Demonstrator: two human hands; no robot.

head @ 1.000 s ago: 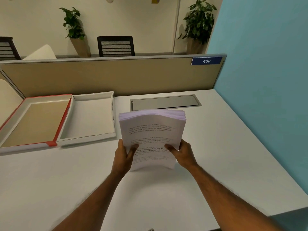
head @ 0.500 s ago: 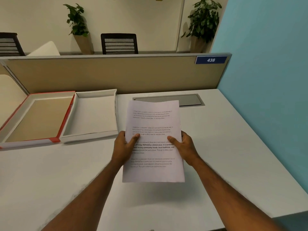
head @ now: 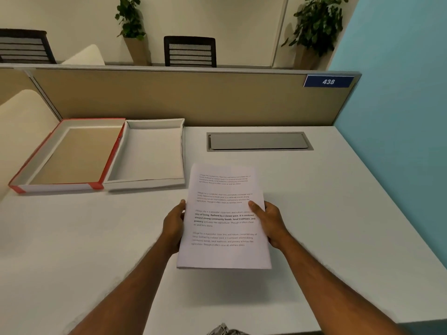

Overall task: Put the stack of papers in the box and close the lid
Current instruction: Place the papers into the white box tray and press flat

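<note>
A stack of printed white papers [head: 223,228] is held nearly flat, a little above the white desk, in the middle of the view. My left hand [head: 173,226] grips its left edge and my right hand [head: 271,223] grips its right edge, thumb on top. To the left of the papers an open white box [head: 147,183] lies on the desk with nothing inside. Its red-edged lid [head: 55,188] lies upside down right beside it, further left.
A tan partition [head: 183,97] runs along the back of the white desk [head: 338,213], and a blue wall [head: 406,117] bounds the right side. A grey cable flap [head: 258,141] is set into the desk behind the papers. A cream chair back [head: 21,131] stands at far left.
The papers went from standing upright on edge to lying nearly flat, and came lower and nearer to me. Both hands kept hold of the side edges.
</note>
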